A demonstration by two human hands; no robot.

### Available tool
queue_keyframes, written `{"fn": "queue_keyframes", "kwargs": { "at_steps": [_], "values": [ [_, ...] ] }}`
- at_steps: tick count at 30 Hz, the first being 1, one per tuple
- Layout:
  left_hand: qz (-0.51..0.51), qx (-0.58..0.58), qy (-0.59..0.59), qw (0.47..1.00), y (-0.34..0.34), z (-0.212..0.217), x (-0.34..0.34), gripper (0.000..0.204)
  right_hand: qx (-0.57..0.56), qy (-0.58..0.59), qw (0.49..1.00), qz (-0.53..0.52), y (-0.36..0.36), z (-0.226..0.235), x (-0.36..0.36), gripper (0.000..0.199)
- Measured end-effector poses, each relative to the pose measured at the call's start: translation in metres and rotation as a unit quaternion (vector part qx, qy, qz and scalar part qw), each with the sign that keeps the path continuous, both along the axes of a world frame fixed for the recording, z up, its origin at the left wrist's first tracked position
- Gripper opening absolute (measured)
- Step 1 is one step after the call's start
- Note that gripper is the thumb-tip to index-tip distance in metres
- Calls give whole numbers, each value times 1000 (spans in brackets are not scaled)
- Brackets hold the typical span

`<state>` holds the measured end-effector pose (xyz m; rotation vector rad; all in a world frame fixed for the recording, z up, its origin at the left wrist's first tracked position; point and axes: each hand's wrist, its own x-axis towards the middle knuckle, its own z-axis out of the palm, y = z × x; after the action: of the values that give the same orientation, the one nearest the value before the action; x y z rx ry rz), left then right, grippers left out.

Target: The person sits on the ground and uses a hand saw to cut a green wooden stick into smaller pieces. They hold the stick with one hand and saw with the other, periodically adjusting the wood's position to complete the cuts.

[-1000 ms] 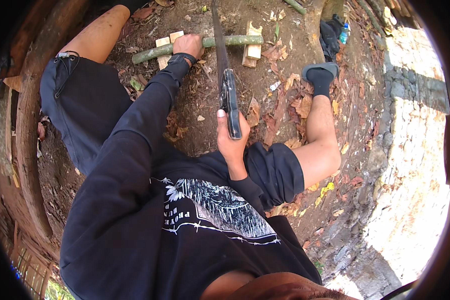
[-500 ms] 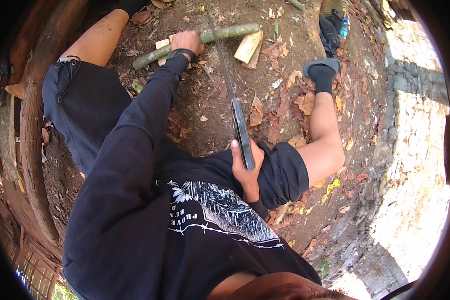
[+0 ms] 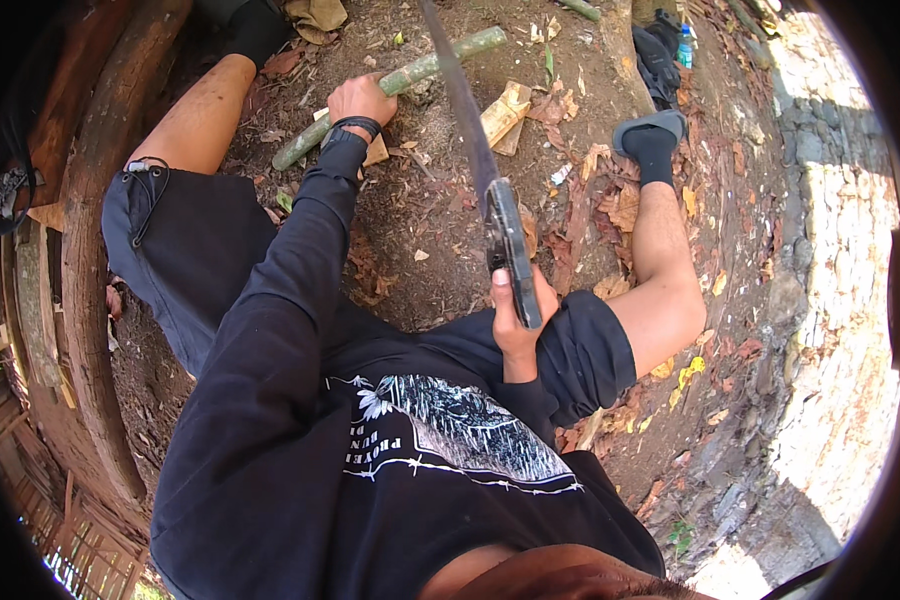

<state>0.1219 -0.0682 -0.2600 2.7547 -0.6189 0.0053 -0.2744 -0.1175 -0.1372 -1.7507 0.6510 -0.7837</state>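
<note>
My left hand (image 3: 362,101) is closed around a green-barked branch (image 3: 410,77) lying slantwise near the ground, its right end pointing up and away. In my right hand (image 3: 522,325), close to my right thigh, is the dark handle of a saw (image 3: 467,120), thumb along its side. The long narrow blade reaches away from me and crosses in front of the branch. Whether the blade touches the bark I cannot tell. Just right of the blade lie split wood pieces (image 3: 507,114), and another light wood piece (image 3: 376,151) shows beside my left wrist.
Brown soil with dry leaves (image 3: 622,207) and chips spreads between my legs. A curved wooden pole (image 3: 90,260) runs along the left. On the right is a sunlit pale stone surface (image 3: 830,270). A dark bag (image 3: 656,65) and a plastic bottle (image 3: 685,50) are at the far right.
The branch's right end has swung away from the split wood pieces. My right hand and the saw have shifted slightly right, and the blade shows more of its side. My view has shifted slightly.
</note>
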Motion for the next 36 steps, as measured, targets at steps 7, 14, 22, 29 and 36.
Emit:
{"fn": "queue_keyframes", "kwargs": {
  "at_steps": [7,14,22,29,36],
  "values": [
    [40,-95,9,995,-2,59,18,54,-164,45,977,-125,-55,21,25,27],
    [-125,-126,-39,983,-27,157,11,51,-187,285,929,-141,-78,-36,24,26],
    [-268,-50,-158,949,-15,238,-12,43,-92,511,853,54,-66,-75,24,62],
    [-401,27,-180,898,8,266,-39,38,-130,217,965,-66,-96,33,23,25],
    [-413,123,-134,892,5,267,-58,38,-485,111,862,98,-128,158,94,57]
  ]
}}
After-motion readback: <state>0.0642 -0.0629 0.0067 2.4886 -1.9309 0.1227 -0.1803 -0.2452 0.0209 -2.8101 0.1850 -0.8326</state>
